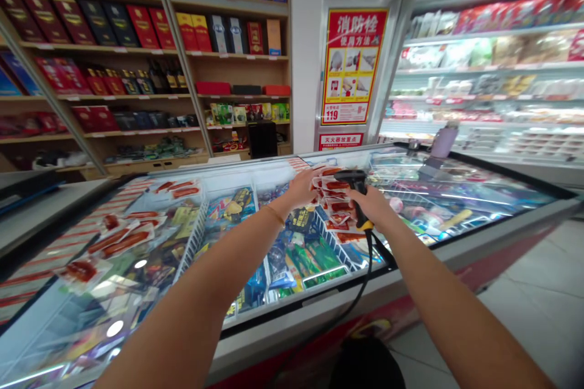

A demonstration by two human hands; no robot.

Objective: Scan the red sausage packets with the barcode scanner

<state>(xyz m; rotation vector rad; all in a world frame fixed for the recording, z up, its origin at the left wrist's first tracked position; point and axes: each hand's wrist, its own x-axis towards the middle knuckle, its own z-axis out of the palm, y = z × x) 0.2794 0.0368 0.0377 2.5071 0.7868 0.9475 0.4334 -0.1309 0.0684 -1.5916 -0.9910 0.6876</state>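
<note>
Head view — hands grip glossy sausage packs and a pistol-shaped scanner.

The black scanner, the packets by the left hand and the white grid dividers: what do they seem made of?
Scanner: probably hard plastic, dull black; its body looks moulded.
Packets: seemingly glossy clear plastic film; reddish contents show through.
Dividers: perhaps white-coated metal wire, from their thin bars; plastic is possible.

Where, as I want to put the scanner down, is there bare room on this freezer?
Right glass lid: looks bare between the purple bottle and front rim. Left glass lid: looks bare in front of the sausage packs. Crowded: the middle, where the left hand holds other packs, the right hand the scanner.
</note>
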